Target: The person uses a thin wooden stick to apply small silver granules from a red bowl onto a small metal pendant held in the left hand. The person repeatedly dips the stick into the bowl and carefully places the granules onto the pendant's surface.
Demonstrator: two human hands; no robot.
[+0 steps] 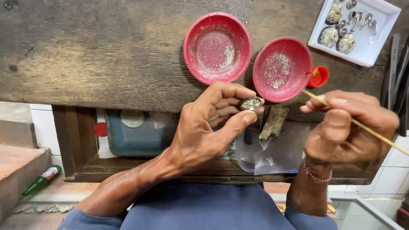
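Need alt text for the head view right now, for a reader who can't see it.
Seen from above, the left hand pinches a small oval ornament while the right hand holds a thin stick tipped into a small red cap. Two red bowls of fine granules and a white tray of ornaments sit on the wooden bench.

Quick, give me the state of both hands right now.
Left hand: closed, pinching a small oval dark metal ornament between thumb and fingers.
Right hand: closed around a thin wooden stick.
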